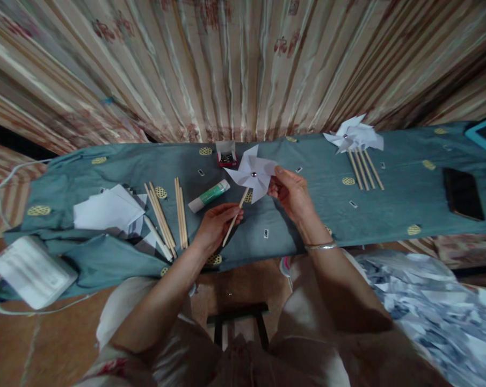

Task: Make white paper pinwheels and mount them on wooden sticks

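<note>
A white paper pinwheel (251,171) with a shiny metal pin at its centre is held above the middle of the table. My left hand (216,226) is closed around its thin wooden stick. The fingers of my right hand (293,193) pinch the tip of the right-hand blade. Just behind the pinwheel stands a small open red box (227,159) of metal pins. A green and white glue stick (209,195) lies between that box and my left hand.
Wooden sticks (160,217), a white pen-like tool (157,238) and white paper sheets (108,209) lie left. Several pinwheels (353,137) are stacked right, near a black phone (463,193). A white box (33,272) with a cable is front left; paper scraps (436,312) fill a bag at right.
</note>
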The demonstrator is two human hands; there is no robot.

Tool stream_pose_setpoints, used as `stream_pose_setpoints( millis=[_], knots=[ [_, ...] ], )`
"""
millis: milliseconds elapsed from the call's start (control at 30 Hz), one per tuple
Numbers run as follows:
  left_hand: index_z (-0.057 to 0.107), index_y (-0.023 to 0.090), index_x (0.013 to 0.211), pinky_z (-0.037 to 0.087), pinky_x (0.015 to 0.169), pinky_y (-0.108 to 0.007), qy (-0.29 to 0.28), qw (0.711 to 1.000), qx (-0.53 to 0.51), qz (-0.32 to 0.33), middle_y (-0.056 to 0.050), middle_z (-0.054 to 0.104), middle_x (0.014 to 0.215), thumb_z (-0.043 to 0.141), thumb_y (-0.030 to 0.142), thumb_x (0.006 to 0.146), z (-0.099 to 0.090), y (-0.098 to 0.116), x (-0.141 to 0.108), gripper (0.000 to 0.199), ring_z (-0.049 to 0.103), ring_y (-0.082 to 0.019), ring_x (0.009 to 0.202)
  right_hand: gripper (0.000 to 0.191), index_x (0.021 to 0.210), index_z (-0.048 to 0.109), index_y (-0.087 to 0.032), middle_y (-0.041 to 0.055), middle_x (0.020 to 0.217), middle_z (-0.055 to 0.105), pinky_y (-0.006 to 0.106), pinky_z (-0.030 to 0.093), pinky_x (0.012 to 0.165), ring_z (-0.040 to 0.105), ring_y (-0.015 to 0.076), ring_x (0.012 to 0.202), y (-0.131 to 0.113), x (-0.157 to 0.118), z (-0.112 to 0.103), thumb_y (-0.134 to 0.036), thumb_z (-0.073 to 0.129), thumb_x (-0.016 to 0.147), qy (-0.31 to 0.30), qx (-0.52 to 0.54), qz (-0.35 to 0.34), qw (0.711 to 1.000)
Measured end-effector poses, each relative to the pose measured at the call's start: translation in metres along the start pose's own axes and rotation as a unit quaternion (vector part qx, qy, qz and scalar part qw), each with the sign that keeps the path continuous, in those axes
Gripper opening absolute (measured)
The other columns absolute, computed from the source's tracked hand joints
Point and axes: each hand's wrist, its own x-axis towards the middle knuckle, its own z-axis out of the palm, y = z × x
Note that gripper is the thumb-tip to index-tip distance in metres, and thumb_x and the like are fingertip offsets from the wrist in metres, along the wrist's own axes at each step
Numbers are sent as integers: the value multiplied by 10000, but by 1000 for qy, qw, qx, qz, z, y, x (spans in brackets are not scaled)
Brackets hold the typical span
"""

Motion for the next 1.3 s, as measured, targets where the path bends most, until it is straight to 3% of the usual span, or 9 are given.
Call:
stream_pose_setpoints(
  millis=[133, 567, 833, 967, 1167, 1300],
  knots=[
    [746, 102, 734, 527, 598, -181, -3, 1000, 4, 1, -44, 738, 674, 944, 228, 460, -1, -1, 0, 361, 660, -95, 584, 428, 591, 649, -194, -56, 517, 584, 191, 429, 450, 502, 58, 453, 0, -1, 2, -549, 883, 541, 5, -18, -19, 1000],
    [735, 106, 738, 513, 602, -189, 2, 1000, 1, 9, -36, 727, 668, 915, 200, 508, -1, 1, 0, 307, 643, -90, 581, 366, 738, 716, -196, -42, 622, 658, 227, 468, 525, 531, 77, 515, 6, -2, 3, -464, 886, 556, -4, -50, -14, 999],
    [727, 105, 726, 511, 590, -198, 0, 1000, 14, -9, -42, 719, 656, 898, 174, 551, 0, 3, -2, 254, 641, -98, 570, 550, 879, 698, -221, 64, 818, 725, 328, 573, 678, 701, 212, 801, -4, 2, -12, -745, 638, 725, -91, -39, 41, 994],
    [728, 100, 709, 507, 583, -196, -8, 999, 28, -22, -45, 714, 643, 900, 178, 540, 1, 3, -3, 254, 635, -96, 553, 605, 908, 716, -226, 80, 915, 748, 327, 583, 669, 706, 205, 799, -11, 3, -18, -790, 564, 750, -114, -43, 75, 990],
    [741, 101, 707, 494, 590, -205, -35, 998, 45, -28, -49, 717, 649, 932, 240, 482, -1, 1, -3, 326, 628, -97, 564, 385, 801, 702, -219, -13, 681, 692, 247, 544, 538, 607, 114, 551, -10, 4, -17, -579, 784, 692, -106, -15, 79, 991],
    [751, 106, 705, 493, 594, -201, -41, 998, 49, -21, -45, 720, 654, 957, 297, 435, -2, 0, -4, 390, 625, -92, 565, 340, 797, 697, -200, -28, 673, 689, 210, 541, 525, 605, 90, 532, -10, 4, -16, -471, 848, 658, -126, 5, 74, 989]
  ],
)
